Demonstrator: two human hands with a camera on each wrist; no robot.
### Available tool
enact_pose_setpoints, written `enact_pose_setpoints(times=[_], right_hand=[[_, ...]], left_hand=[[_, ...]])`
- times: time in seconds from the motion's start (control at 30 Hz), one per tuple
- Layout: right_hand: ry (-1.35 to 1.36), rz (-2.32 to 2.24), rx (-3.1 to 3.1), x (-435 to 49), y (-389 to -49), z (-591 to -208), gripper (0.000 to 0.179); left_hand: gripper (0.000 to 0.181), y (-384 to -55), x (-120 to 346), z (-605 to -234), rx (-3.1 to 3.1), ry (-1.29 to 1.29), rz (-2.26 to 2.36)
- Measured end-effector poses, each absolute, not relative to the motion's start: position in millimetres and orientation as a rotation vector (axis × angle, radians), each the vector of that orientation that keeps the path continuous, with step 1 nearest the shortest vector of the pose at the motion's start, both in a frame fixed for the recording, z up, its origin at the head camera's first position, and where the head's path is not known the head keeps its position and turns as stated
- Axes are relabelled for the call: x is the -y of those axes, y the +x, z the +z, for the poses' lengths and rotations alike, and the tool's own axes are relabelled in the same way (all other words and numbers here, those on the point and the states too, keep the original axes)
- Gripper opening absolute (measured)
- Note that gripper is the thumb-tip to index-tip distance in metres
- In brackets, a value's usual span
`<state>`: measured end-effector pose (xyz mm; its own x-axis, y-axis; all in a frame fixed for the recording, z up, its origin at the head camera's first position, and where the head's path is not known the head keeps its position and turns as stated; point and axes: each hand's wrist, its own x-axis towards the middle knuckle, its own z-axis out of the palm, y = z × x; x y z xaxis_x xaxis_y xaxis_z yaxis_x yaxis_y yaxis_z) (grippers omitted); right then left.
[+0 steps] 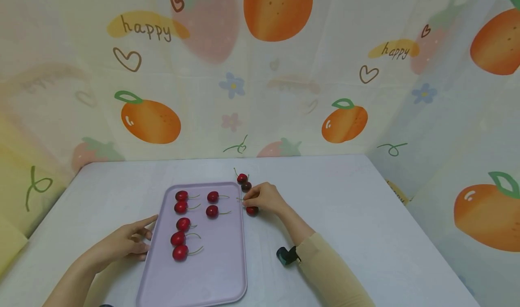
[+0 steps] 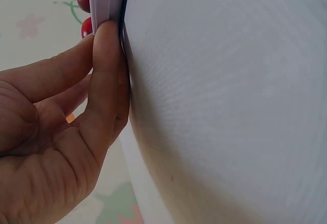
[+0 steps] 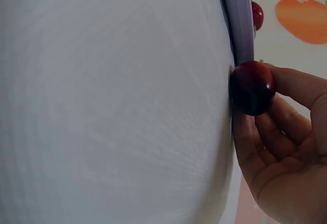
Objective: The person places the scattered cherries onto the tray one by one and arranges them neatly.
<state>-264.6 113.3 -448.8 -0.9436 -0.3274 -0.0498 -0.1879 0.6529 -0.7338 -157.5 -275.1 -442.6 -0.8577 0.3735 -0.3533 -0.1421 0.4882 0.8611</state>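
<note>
A lilac tray [image 1: 219, 257] lies on the white table. Several red cherries with green stems, one of them a cherry [image 1: 180, 253] at the near end, form a column on its left side. Two more, including a cherry [image 1: 212, 211], lie to their right. My left hand [image 1: 123, 241] touches the tray's left edge, its fingertips against the rim. Just outside the right edge, my right hand [image 1: 264, 197] pinches at a dark red cherry [image 3: 253, 88], its thumb and fingers close around it. That cherry's stem points toward the tray.
Beyond my right hand, a bright red cherry [image 1: 242, 178] and a darker cherry [image 1: 246, 187] lie beside the tray's far right corner. A black wrist camera [image 1: 286, 256] sits at my right sleeve. A fruit-printed curtain [image 1: 276, 81] hangs behind the table.
</note>
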Motion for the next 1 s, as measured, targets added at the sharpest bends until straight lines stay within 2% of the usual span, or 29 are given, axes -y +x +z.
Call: enact_pose_setpoints(times=[0.63,1.0], right_hand=[[-0.371,-1.151,-2.72,-113.2,-263.9,-448.6,0.01],[-0.201,-1.361,-2.565,-115.0,-261.8,-451.5,0.014]], left_hand=[[0.08,-157.6,274.9,-443.1,-2.238,0.212,1.362],[0.08,-157.5,275.0,-442.9,-2.25,0.226,1.358]])
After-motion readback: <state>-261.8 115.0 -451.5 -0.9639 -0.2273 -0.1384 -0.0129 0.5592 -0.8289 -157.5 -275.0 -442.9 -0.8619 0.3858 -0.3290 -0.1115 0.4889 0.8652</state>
